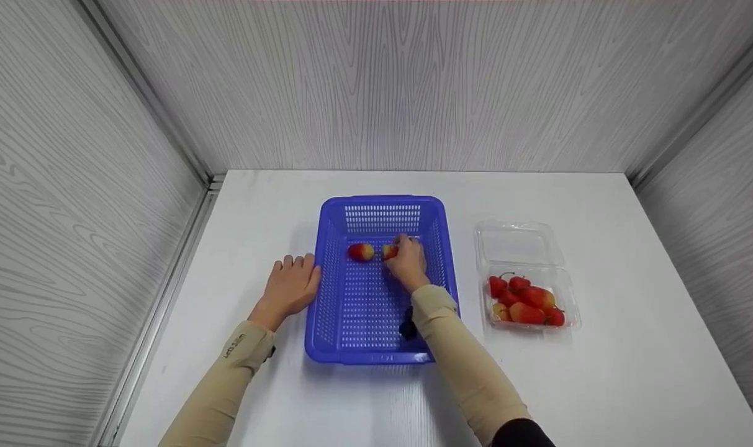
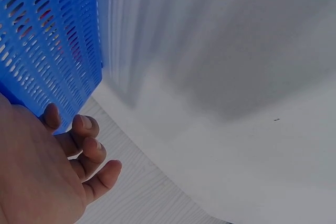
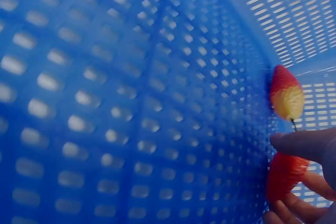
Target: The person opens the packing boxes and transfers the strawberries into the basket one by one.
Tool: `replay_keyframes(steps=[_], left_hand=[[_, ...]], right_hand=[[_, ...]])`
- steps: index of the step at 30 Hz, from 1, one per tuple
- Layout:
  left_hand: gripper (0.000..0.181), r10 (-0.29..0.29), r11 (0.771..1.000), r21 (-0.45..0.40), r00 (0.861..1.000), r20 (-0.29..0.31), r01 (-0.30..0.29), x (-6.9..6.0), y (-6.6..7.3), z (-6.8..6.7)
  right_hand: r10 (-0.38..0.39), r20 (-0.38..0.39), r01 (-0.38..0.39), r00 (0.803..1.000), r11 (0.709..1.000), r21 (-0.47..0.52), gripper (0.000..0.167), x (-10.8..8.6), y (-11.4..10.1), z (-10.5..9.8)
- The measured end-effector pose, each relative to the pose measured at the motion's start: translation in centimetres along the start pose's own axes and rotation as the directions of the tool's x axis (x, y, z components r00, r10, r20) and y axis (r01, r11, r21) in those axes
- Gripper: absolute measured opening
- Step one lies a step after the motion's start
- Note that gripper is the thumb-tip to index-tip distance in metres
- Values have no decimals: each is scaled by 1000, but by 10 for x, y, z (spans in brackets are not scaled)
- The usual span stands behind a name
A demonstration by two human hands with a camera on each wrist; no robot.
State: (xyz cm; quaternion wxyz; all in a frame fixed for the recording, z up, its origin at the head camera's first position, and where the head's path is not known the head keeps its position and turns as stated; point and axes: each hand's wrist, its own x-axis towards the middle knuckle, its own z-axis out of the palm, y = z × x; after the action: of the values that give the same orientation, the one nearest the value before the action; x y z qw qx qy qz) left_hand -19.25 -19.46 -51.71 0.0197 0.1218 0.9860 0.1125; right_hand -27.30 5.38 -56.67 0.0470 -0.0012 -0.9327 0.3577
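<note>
A blue slotted plastic basket (image 1: 384, 358) stands on the white table. Inside, toward its far end, lies a red-and-yellow strawberry (image 1: 360, 251), which also shows as a strawberry with a thin stem (image 3: 287, 93) in the right wrist view. My right hand (image 1: 408, 261) reaches down into the basket and pinches a second strawberry (image 3: 285, 176) between thumb and fingers; the hand covers part of it. My left hand (image 1: 292, 282) is outside the basket at its left rim, holding nothing, with fingers loosely bent in the left wrist view.
Right of the basket sits a clear plastic clamshell box (image 1: 565, 292) with its lid (image 1: 519, 242) folded back. Several red and yellow-red fruits (image 1: 528, 304) lie in it, some with stems. Pale wood-grain panels (image 1: 376, 87) enclose the table at the back and sides.
</note>
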Motion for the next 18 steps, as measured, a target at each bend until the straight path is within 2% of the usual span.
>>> replay_keyframes(steps=[2, 7, 13, 18], left_hand=[[37, 1, 1000, 1, 1000, 0, -1, 0, 0, 0], [36, 6, 1000, 6, 1000, -8, -6, 0, 0, 0], [37, 3, 1000, 12, 1000, 4, -3, 0, 0, 0], [39, -2, 1000, 16, 1000, 20, 1, 0, -2, 0]], right_hand=[[31, 42, -31, 999, 1000, -5, 33, -2, -6, -7], [23, 36, -23, 999, 1000, -13, 23, 0, -6, -7], [43, 47, -42, 998, 999, -13, 36, -1, -5, -2], [35, 61, -35, 998, 999, 2, 39, -1, -6, -3]])
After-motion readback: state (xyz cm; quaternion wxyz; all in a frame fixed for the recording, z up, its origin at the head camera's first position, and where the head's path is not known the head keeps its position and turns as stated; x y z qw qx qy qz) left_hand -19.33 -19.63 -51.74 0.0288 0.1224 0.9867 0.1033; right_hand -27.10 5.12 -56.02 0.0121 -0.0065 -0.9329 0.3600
